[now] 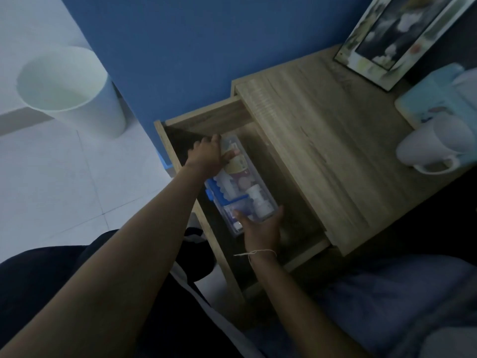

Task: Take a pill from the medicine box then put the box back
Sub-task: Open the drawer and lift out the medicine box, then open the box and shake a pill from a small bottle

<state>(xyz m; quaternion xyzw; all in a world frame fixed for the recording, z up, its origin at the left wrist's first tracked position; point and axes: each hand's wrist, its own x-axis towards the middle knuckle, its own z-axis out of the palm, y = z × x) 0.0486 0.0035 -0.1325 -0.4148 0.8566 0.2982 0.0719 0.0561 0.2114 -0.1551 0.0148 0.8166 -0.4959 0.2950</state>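
A clear plastic medicine box with a blue handle and latch lies lengthwise in the open wooden drawer of a bedside table. Small bottles and packets show through its lid. My left hand grips the box's far end, fingers over the top. At the near end, my right hand holds the box with the thumb on the lid and fingers under the edge. A thin string is tied around my right wrist. Whether the box rests on the drawer floor or is lifted off it, I cannot tell.
The bedside table top carries a white mug lying on its side, a light blue tissue box and a framed picture. A white waste bin stands on the tiled floor at left. Bedding lies at lower right.
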